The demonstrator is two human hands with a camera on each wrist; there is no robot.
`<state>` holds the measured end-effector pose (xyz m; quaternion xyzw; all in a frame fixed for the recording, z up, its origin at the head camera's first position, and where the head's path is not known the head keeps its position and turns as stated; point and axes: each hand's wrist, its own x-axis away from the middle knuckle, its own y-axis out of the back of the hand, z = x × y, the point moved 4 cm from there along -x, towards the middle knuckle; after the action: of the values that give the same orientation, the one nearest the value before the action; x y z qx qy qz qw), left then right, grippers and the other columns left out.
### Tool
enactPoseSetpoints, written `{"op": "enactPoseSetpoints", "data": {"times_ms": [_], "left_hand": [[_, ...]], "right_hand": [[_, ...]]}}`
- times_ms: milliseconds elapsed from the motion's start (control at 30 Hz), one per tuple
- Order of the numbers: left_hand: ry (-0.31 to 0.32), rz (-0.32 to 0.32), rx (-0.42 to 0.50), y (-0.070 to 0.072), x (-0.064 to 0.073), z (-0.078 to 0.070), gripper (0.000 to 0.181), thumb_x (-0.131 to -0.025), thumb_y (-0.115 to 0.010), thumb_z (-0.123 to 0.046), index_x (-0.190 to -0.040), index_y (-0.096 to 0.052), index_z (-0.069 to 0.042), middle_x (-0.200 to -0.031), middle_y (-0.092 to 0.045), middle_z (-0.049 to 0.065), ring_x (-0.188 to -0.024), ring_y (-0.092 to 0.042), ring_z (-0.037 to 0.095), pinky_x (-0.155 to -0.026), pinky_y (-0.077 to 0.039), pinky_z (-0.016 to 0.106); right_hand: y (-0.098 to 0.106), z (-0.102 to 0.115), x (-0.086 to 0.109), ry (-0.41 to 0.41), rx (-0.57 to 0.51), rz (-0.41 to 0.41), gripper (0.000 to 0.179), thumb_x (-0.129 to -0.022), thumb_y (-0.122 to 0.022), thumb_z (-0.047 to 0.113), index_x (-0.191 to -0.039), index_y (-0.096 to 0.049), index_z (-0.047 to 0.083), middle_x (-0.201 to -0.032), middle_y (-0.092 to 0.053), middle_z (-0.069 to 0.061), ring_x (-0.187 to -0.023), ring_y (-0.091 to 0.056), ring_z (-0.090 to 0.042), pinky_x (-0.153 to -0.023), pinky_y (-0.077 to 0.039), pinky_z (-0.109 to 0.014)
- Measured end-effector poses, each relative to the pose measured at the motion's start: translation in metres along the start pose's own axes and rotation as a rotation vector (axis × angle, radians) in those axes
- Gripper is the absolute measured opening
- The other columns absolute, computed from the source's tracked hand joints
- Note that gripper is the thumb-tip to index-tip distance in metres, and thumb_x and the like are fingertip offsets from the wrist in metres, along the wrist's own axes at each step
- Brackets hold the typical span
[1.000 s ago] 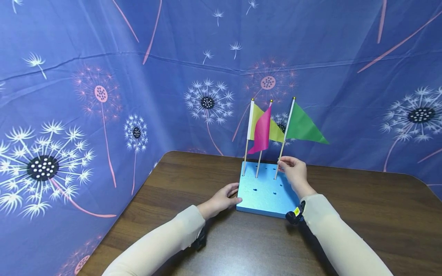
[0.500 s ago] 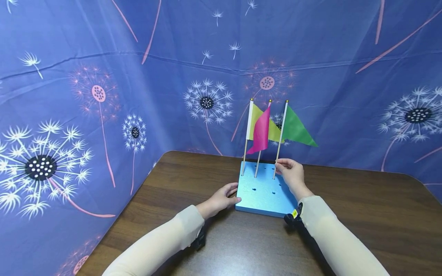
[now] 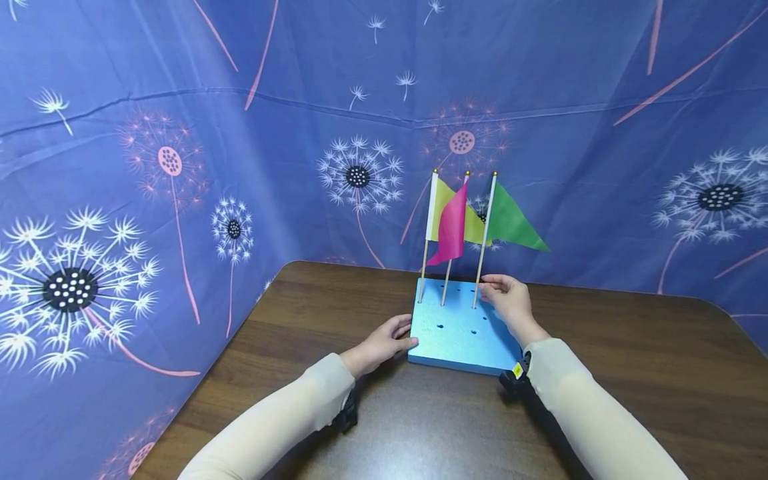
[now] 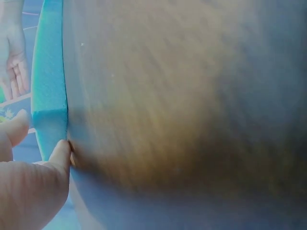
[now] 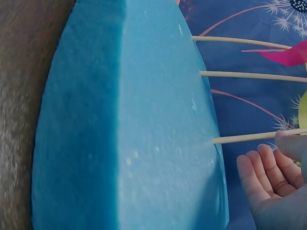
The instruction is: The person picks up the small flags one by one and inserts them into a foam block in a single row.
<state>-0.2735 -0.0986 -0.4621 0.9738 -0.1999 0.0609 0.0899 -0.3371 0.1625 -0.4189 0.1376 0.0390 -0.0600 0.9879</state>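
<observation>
A light-blue board with holes (image 3: pixel 444 347) lies on the table. Upright in it stand a yellow pennant flag (image 3: pixel 443 200), a pink flag (image 3: pixel 453 223) and a green flag (image 3: pixel 510 217) on thin wooden sticks. My right hand (image 3: pixel 510 303) is just right of the green flag's stick. In the right wrist view my right thumb (image 5: pixel 290 143) overlaps that stick (image 5: pixel 254 137), while the other fingers stand apart from it. My left hand (image 3: pixel 381 343) rests against the board's left edge; in the left wrist view a fingertip (image 4: pixel 61 151) touches its side.
Several holes dot the board's top around the sticks. The brown wooden table (image 3: pixel 336 300) extends on both sides of it. Behind hangs a blue cloth (image 3: pixel 288 153) printed with dandelions, close to the table's back edge.
The green flag's stick has gone from leaning right to more upright, its top shifting left. My right fingers have eased slightly off the stick. My left hand has stayed at the board's edge.
</observation>
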Motion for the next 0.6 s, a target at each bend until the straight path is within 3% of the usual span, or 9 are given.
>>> {"op": "enactPoseSetpoints", "data": {"times_ms": [333,600], "left_hand": [[0.014,-0.021,0.017,-0.003,-0.005,-0.005,0.069,-0.097,-0.059,-0.013,-0.151,-0.019,0.004,-0.154,-0.031,0.022,-0.144,-0.031,0.033,-0.117,-0.029,0.045],[0.013,-0.060,0.057,0.002,-0.007,-0.003,0.067,-0.098,-0.057,-0.013,-0.150,-0.019,0.005,-0.153,-0.031,0.025,-0.142,-0.032,0.036,-0.114,-0.034,0.049]], "right_hand": [[0.021,0.005,0.011,0.048,0.120,0.041,0.039,-0.096,-0.062,0.020,-0.124,-0.058,-0.006,-0.108,-0.065,-0.020,-0.091,-0.070,-0.018,-0.083,-0.057,-0.031],[0.028,0.004,0.025,0.072,0.204,0.081,0.043,-0.096,-0.062,0.030,-0.126,-0.059,0.000,-0.114,-0.065,-0.019,-0.089,-0.064,-0.006,-0.082,-0.057,-0.027]]}}
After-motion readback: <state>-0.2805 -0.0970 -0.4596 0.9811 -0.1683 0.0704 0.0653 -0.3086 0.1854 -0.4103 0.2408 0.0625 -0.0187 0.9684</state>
